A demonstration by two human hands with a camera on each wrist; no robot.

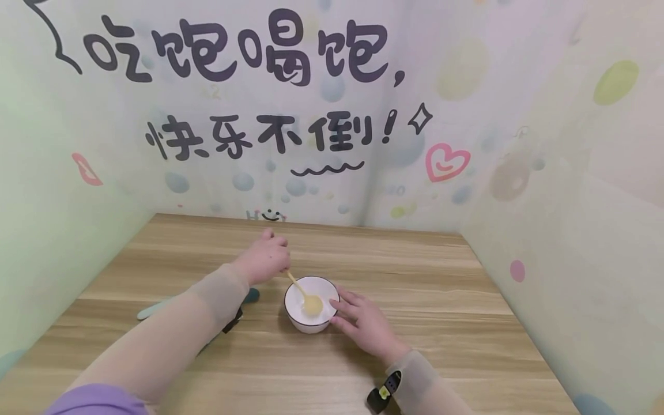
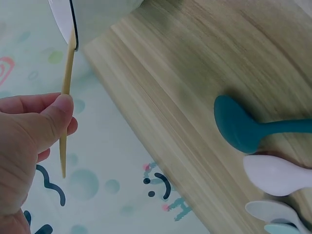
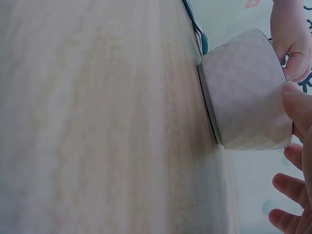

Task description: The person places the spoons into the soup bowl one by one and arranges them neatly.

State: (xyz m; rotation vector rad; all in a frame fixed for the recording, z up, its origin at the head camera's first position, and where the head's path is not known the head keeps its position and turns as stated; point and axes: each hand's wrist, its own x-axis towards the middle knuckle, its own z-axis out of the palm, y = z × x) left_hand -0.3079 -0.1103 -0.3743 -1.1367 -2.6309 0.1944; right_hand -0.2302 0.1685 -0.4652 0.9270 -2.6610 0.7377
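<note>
A white bowl (image 1: 310,327) with a dark rim stands upright on the wooden table. My left hand (image 1: 263,257) pinches the thin handle of a yellow spoon (image 1: 313,305), whose round head lies inside the bowl. In the left wrist view, thumb and fingers of that hand (image 2: 36,122) close around the handle near its end. From the right, my right hand (image 1: 369,326) holds the bowl at its rim. The right wrist view shows the bowl's faceted outer wall (image 3: 246,92), with the thumb (image 3: 296,105) at the rim and other fingers spread away from it.
Left of the bowl, partly behind my left forearm, lie several utensils, among them a teal ladle (image 2: 239,126), a white spoon-like utensil (image 2: 275,174) and a grey one (image 2: 273,212). Printed walls (image 1: 311,190) border the wooden table (image 1: 441,323) at the back and sides.
</note>
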